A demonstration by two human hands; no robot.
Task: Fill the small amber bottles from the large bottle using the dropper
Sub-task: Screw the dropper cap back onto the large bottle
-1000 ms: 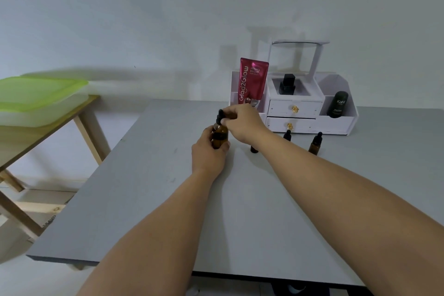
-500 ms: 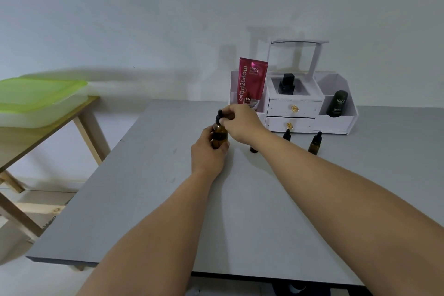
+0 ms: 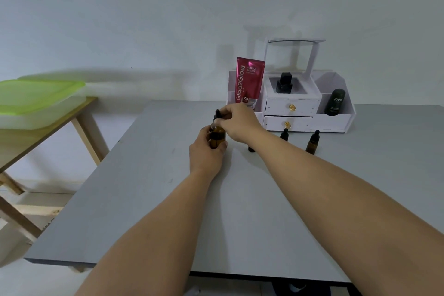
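The left hand [image 3: 206, 154] wraps its curled fingers and thumb round the body of the large amber bottle [image 3: 217, 138] and holds it upright on the table [image 3: 144, 199], in the far left part, a little back from the far edge. The right hand [image 3: 240, 125] reaches over from the right and pinches the black dropper cap [image 3: 217, 115] at the bottle's top between thumb and fingertips. Whether the cap is seated on the neck or loose cannot be told.

Just right of the hands, near the far edge, stand the small amber bottles. One [image 3: 312, 143] is in plain sight, upright, with a black dropper top. Of a second [image 3: 285, 134] only the black top shows above the right forearm. A dark piece of a third [image 3: 251, 149] shows under the right wrist.

Behind them, against the far edge, sits a white organizer [image 3: 336, 122] with two drawers with gold knobs. A pink tube [image 3: 249, 79] stands in its left compartment, a black bottle [image 3: 284, 83] in the top middle one, and a dark bottle [image 3: 335, 102] in the right one.

Off the table's left edge stands a wooden side table [image 3: 48, 127] bearing a pale container with a green lid [image 3: 36, 96].
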